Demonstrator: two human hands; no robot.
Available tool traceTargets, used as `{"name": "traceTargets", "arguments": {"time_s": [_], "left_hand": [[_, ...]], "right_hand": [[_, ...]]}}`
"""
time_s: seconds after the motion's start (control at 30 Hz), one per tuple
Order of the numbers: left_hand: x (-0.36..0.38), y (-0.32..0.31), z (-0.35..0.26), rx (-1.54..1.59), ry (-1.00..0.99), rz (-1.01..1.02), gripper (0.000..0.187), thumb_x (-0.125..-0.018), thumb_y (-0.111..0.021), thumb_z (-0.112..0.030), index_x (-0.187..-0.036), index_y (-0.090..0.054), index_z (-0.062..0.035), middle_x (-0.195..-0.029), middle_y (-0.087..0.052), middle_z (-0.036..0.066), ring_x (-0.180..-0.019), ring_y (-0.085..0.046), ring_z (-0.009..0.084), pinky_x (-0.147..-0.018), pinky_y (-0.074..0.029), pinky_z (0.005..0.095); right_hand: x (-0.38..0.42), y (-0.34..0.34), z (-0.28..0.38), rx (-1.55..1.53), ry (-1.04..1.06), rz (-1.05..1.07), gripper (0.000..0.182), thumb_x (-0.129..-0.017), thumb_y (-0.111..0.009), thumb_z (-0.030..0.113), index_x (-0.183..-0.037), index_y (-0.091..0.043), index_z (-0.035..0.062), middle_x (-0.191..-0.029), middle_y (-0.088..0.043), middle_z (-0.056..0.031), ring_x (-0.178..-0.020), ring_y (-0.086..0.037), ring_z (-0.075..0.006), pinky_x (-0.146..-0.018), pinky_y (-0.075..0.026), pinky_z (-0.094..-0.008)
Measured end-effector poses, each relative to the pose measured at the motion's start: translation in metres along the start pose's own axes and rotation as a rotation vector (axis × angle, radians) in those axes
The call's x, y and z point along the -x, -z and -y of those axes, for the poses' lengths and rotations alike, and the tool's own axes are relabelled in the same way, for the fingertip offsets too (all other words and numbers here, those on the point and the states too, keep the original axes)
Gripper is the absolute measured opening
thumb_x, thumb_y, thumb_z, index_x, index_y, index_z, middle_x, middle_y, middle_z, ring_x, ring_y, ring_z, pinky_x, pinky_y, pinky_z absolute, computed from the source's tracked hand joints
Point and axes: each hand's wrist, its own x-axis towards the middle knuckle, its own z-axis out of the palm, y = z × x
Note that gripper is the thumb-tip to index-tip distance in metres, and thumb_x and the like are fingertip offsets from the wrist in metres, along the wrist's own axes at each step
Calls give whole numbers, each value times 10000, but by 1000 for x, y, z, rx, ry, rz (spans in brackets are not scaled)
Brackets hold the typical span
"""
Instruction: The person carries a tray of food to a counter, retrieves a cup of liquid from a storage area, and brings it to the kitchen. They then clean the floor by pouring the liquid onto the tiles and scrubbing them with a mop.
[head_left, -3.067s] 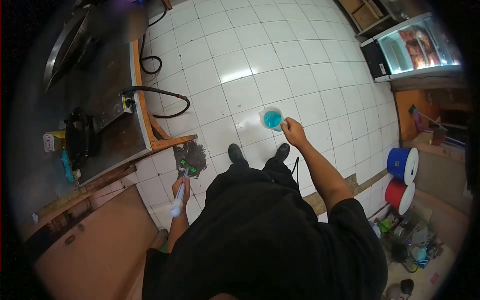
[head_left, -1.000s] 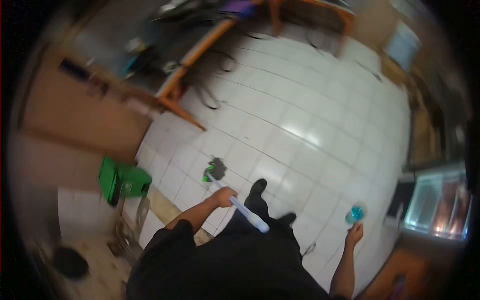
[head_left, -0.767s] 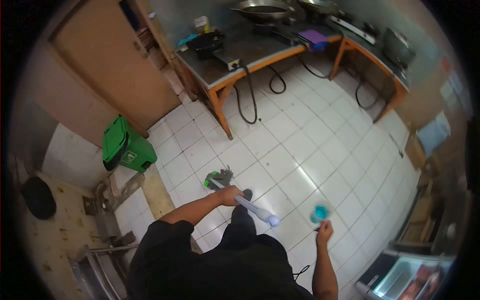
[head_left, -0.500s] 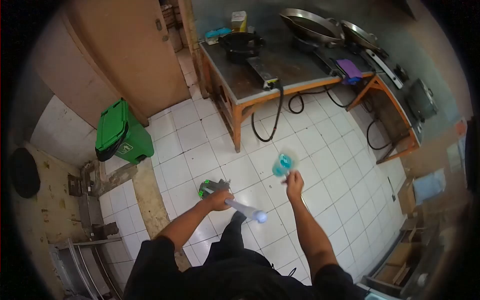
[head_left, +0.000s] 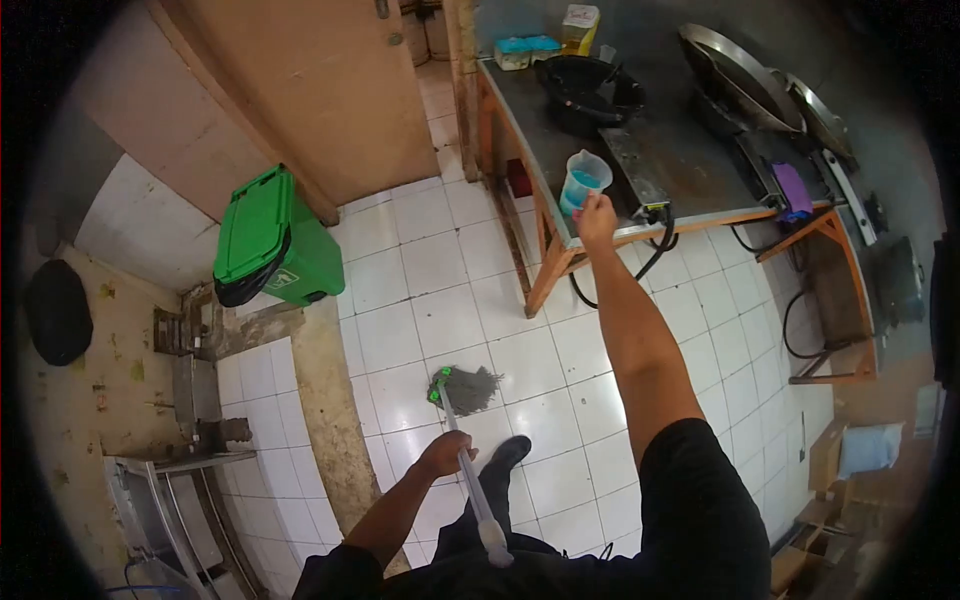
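My left hand (head_left: 445, 454) is wrapped round the pale handle of a mop (head_left: 468, 390), whose grey strings and green clamp rest on the white tiles ahead of my foot. The handle slants back toward my body. Out in front, my right hand (head_left: 597, 220) grips a clear measuring jug (head_left: 584, 180) with blue liquid in it. The jug is upright at the front left corner of the dark-topped table (head_left: 690, 170), overlapping its edge in this view.
Left of the table stands a green wheeled bin (head_left: 265, 240) near a brown door (head_left: 300, 90). A black pan (head_left: 590, 95), a large wok (head_left: 740, 80) and a purple cloth (head_left: 792, 190) are on the table. Black hoses (head_left: 655, 262) hang below its edge.
My right hand has carried the jug forward from above the floor to the table corner. My view has shifted, and the mop handle now stands more in line with my body.
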Motion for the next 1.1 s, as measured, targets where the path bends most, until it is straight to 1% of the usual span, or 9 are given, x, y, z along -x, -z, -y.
{"name": "traceTargets", "arguments": {"time_s": [0.07, 0.13, 0.3, 0.33, 0.53, 0.73, 0.83, 0.93, 1.1], "left_hand": [[-6, -4, 7, -85, -32, 60, 204, -800, -581, -194, -653, -521, -67, -649, -536, 137, -670, -550, 320, -624, -449, 413], [-20, -3, 0, -145, -74, 201, 162, -791, -568, -210, -718, -548, -66, -693, -551, 123, -731, -561, 308, -670, -455, 410], [-94, -2, -9, 165, -457, 105, 133, -705, -586, -132, -833, -593, -94, -845, -605, 94, -852, -574, 295, -746, -455, 395], [-120, 29, -63, -168, -206, 409, 136, -693, -584, -116, -827, -596, -91, -826, -616, 97, -853, -587, 290, -735, -462, 394], [-165, 13, -208, -89, -459, 358, 67, -714, -605, -144, -714, -575, -85, -620, -555, 110, -687, -576, 314, -671, -463, 409], [-166, -55, -240, 122, -509, 353, 109, -738, -620, -150, -728, -558, -61, -704, -562, 123, -741, -560, 320, -684, -453, 415], [-187, -138, -173, 39, -430, 331, 132, -783, -597, -155, -721, -546, -51, -718, -555, 140, -760, -553, 333, -690, -445, 428], [-210, -187, -101, -8, -491, 381, 194, -816, -571, -168, -675, -531, -41, -705, -545, 156, -751, -545, 358, -692, -437, 446], [-188, -240, -147, -17, -527, 594, 192, -801, -576, -151, -641, -533, -53, -687, -550, 154, -729, -548, 361, -668, -425, 454]], "right_hand": [[3, 9, 2, 335, 129, -43, 311, -897, -484, 274, -959, -567, -19, -797, -608, -166, -752, -602, -259, -741, -448, -395], [24, 14, 8, 416, -103, -329, 353, -874, -521, 320, -1101, -521, 49, -1024, -567, -97, -974, -568, -237, -833, -416, -412], [205, 176, 176, -809, -116, 977, 685, -794, -474, 644, -1114, -494, 39, -1155, -518, -161, -1148, -460, -302, -947, -342, -468], [236, 201, 204, -901, -16, 1013, 725, -744, -520, 685, -1092, -505, 49, -1007, -587, -151, -1028, -544, -313, -932, -347, -497], [292, 341, 260, -682, 340, 519, 315, -791, -684, 367, -676, -541, 111, -544, -552, -14, -482, -559, -132, -479, -488, -295], [354, 384, 235, -589, 328, 308, 362, -835, -633, 279, -566, -476, 95, -481, -491, -14, -411, -511, -143, -430, -454, -277], [387, 353, 158, -177, 56, 38, 344, -808, -539, 199, -540, -368, 71, -485, -421, -85, -418, -404, -230, -424, -337, -338], [390, 317, 90, -366, 232, -54, 333, -766, -564, 121, -531, -340, 46, -504, -408, -97, -459, -397, -246, -456, -330, -349], [418, 390, 94, -284, 72, -188, 338, -779, -522, 97, -510, -328, 35, -492, -397, -88, -435, -394, -228, -439, -332, -329]]}}
